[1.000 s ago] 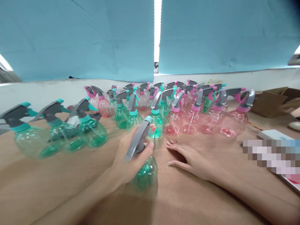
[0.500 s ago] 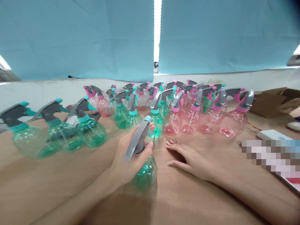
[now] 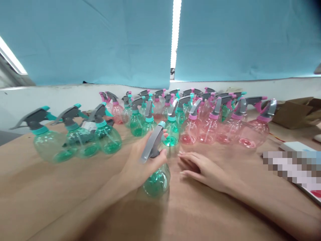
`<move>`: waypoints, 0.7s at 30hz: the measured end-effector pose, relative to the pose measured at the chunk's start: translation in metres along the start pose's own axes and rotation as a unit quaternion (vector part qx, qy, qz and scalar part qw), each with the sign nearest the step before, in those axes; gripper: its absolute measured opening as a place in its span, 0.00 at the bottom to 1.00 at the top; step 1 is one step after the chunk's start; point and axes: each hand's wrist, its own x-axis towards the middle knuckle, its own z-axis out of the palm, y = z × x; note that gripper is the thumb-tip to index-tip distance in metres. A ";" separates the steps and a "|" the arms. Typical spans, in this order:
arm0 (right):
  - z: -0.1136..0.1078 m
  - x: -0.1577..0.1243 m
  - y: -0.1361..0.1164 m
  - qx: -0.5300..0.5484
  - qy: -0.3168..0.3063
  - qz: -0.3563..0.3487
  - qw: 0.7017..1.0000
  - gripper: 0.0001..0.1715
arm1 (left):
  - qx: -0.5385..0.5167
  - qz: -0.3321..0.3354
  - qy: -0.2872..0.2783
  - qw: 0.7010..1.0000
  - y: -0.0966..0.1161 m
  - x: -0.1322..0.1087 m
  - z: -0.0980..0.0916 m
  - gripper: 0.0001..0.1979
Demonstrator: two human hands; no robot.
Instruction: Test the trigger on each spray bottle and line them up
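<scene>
Green see-through plastic forms the round spray bottle [image 3: 157,182] just below the centre of the frame. Its grey head with a turquoise tip rises toward the upper right, the grey lever facing the viewer. The person's left hand [image 3: 137,164], reaching in from the lower left, is closed around the neck and head, thumb on the near side and fingertips showing beyond the head. Whether the bottle's base touches the table is hard to tell.

The right hand [image 3: 207,170], entering from the lower right, lies palm down on the brown tabletop [image 3: 200,214], just right of the bottle. It grips nothing; its fingers are loosely bent and a little spread.

At the left of the frame, three green bottles [image 3: 109,139] stand in a slanting row, their turquoise collars under grey heads. Across the middle, many more spray bottles crowd together, overlapping one another. Nearest among them, right of centre, is a row of four pink bottles [image 3: 190,130] with pink collars.

An open cardboard box [image 3: 288,112] sits at the right edge, and below it lie a white object [image 3: 294,146] and something hidden by pixelation. Blue curtains [image 3: 100,43] fill the upper frame, parted by a bright strip of light.
</scene>
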 end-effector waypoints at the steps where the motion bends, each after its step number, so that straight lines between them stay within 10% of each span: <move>1: 0.001 0.003 -0.008 0.013 -0.007 -0.001 1.000 0.26 | 0.010 -0.003 0.005 1.000 -0.004 -0.002 -0.005 0.15; 11: 0.043 0.081 -0.119 0.054 0.062 -0.022 0.996 0.46 | 0.043 -0.069 0.065 0.995 -0.027 -0.014 -0.056 0.21; 17: 0.071 0.114 -0.133 0.029 0.099 0.018 0.994 0.41 | 0.107 -0.071 0.081 0.988 -0.059 -0.032 -0.074 0.31; 21: 0.069 0.127 -0.129 0.020 0.099 0.039 0.994 0.43 | 0.146 -0.021 0.122 0.982 -0.054 -0.067 -0.091 0.18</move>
